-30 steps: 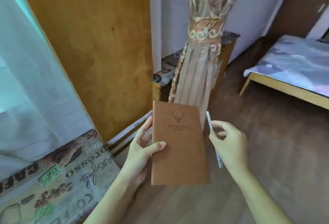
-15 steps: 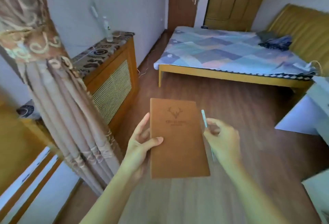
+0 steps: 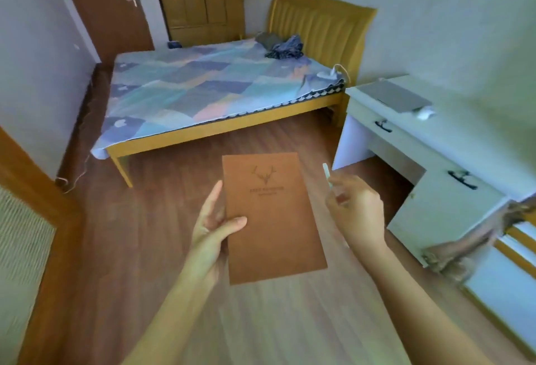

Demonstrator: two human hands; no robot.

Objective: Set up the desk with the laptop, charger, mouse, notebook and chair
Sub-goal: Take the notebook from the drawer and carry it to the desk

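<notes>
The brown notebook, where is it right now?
In the head view the brown notebook is held at centre frame by the left hand, above the wooden floor, left of the right hand holding a pen.

You are looking at an evenly lit room in soft daylight, with nothing casting a hard shadow. The walls are taking on a greenish tint toward the right. Motion blur is smearing the curtain [image 3: 475, 243] at the right edge and the grille [image 3: 23, 248] at the left. The wide lens is bending the desk [image 3: 452, 144] and the bed [image 3: 220, 95] outward. The print on the notebook [image 3: 272, 219] is showing too soft to read.
</notes>
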